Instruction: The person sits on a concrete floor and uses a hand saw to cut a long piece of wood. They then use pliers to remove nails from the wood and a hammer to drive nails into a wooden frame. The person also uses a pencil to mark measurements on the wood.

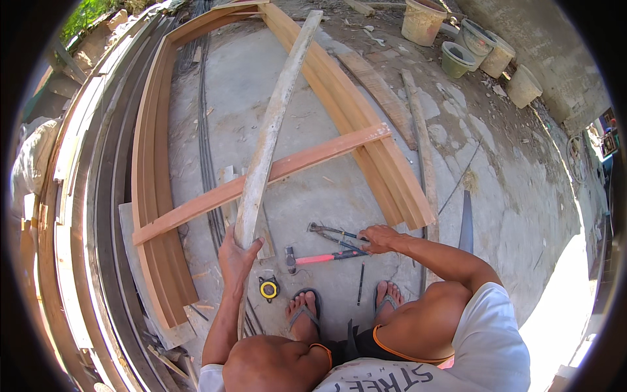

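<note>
My left hand [240,253] grips a long pale weathered board [274,130], which slants forward over a reddish crosspiece [209,194]. The crosspiece lies across a wooden frame [150,196] on the ground. My right hand [377,238] is closed on the dark handles of pincers [326,230], whose head rests near the concrete floor. Just below lies a hammer [313,259] with a red and black handle. A yellow and black tape measure [268,288] sits left of my sandalled feet, and a thin black stick [361,284] lies above my right foot.
Stacked planks [91,215] run along the left beside thin dark rods [208,189]. Loose boards [375,98] lie right of the frame. Several buckets [457,60] stand by a concrete wall [555,59] at upper right. A long grey blade-like object [466,219] lies right of my arm.
</note>
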Action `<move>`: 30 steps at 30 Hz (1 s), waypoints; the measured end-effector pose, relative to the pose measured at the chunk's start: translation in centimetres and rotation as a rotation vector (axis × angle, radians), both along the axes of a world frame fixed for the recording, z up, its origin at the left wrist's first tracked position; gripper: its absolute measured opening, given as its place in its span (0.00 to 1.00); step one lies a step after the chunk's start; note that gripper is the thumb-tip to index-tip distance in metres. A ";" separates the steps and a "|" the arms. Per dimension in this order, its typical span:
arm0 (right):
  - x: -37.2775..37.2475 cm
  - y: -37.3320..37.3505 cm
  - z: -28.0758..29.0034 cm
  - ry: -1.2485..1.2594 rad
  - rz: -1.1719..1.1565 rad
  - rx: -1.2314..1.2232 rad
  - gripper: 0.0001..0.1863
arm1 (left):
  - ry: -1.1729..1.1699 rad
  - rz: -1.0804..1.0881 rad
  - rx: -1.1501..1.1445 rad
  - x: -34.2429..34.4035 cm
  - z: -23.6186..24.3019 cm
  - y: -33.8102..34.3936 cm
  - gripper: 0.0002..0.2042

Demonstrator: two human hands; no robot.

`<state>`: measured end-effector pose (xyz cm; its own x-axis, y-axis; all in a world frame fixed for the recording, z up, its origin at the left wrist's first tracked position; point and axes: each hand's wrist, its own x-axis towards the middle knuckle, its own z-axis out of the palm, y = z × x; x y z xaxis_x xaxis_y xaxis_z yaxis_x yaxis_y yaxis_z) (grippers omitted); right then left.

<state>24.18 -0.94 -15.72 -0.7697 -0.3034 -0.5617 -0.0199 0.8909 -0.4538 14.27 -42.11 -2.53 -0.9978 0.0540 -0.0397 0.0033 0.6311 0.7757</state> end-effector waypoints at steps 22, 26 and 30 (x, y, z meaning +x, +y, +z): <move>0.9 0.3 0.3 -0.051 0.020 0.013 0.30 | 0.046 -0.215 -0.306 -4.5 3.9 3.1 0.44; 0.2 0.5 -0.1 0.007 0.033 0.011 0.28 | 0.174 -0.205 -0.386 -4.3 2.5 1.5 0.49; 0.6 0.0 1.4 0.024 -0.054 -0.014 0.26 | 0.137 -0.189 -0.478 -1.2 5.1 1.4 0.48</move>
